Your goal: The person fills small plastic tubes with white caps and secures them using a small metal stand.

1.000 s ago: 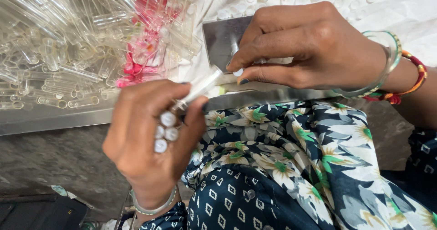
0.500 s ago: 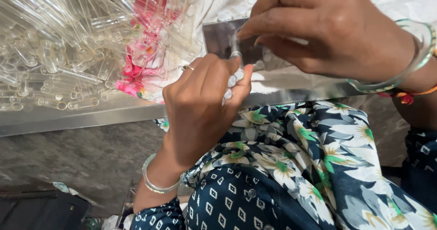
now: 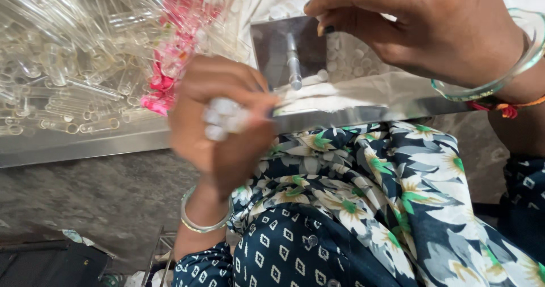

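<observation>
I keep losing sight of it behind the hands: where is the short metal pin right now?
In the head view the metal pin stands upright, centre-top, before a small steel plate, just below the right hand and up-right of the blurred left hand.

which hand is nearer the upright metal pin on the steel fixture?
Left, narrowly. The left hand, gripping a bundle of small clear tubes, sits just left of and below the metal pin. The right hand hovers above and to its right, not touching.
</observation>
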